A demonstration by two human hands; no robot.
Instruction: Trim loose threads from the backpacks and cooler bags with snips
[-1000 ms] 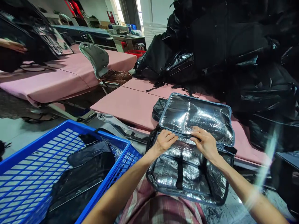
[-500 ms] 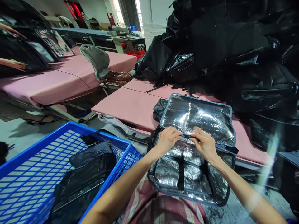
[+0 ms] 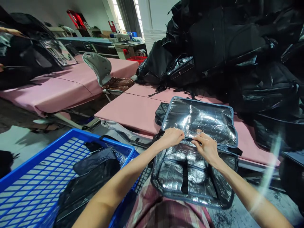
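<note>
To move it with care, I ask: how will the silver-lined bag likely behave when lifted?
The silver-lined bag may flop, since its flap lies folded back over the pink table. Its wrinkled lining suggests thin, fairly light material. The rim might hold some shape, showing rounded corners.

At the near edge of a pink-covered table, a dark strip on an open silver-lined bag is pinched by the left hand and the right hand. The bag's flap is laid over the table. Black bags are heaped towards the far edge, and dark items are held in a blue crate by the near left corner
</note>
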